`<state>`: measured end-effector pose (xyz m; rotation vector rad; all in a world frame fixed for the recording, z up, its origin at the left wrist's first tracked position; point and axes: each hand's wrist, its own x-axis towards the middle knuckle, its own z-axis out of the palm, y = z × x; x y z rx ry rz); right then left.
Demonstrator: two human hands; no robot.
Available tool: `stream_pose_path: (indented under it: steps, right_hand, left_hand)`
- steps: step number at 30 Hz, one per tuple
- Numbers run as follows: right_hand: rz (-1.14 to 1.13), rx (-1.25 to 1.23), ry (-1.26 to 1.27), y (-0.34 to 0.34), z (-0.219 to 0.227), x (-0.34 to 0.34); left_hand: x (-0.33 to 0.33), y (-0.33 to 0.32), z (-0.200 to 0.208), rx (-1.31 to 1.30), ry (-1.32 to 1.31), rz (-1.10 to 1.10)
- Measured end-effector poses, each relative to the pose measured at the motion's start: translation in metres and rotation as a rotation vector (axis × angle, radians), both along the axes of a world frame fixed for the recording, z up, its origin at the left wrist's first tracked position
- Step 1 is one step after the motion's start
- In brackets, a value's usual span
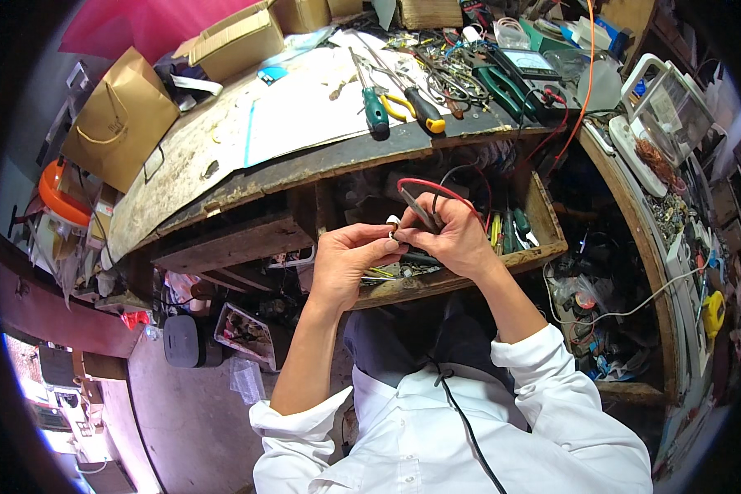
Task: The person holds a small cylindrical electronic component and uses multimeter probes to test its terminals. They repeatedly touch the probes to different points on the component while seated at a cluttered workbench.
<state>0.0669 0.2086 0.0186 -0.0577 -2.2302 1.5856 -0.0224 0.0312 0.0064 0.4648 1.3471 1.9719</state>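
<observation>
A small white-and-dark component [393,232] is pinched by the left hand [347,259] above the open wooden drawer [543,247]; a red-leaded probe [420,210] is gripped and pressed against it by the right hand [457,239]. Testing appears underway; steady contact is needed.

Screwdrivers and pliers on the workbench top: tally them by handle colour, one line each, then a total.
Green-handled screwdriver: 1
Black-and-yellow-handled screwdriver: 1
Yellow-handled pliers: 1
Green-handled pliers: 1
Total: 4, as far as the clutter on the workbench lets me tell.
</observation>
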Motion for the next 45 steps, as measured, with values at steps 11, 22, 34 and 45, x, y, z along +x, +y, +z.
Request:
stream_pose_path:
  steps: [11,22,34,45]
  right_hand:
    - [-0.014,0.173,0.147,-0.002,0.007,0.002]
    - [0.006,0.199,0.139,-0.001,0.007,0.003]
    - [-0.023,0.066,0.108,-0.001,0.001,0.0]
    - [-0.013,0.073,-0.003,-0.001,0.001,0.0]
  left_hand:
    - [0.0,0.001,-0.002,-0.001,0.025,0.001]
    - [0.001,0.001,0.002,-0.025,0.014,-0.002]
    - [-0.002,-0.001,0.004,0.002,-0.089,-0.006]
    - [-0.004,-0.002,0.004,0.016,-0.103,-0.023]
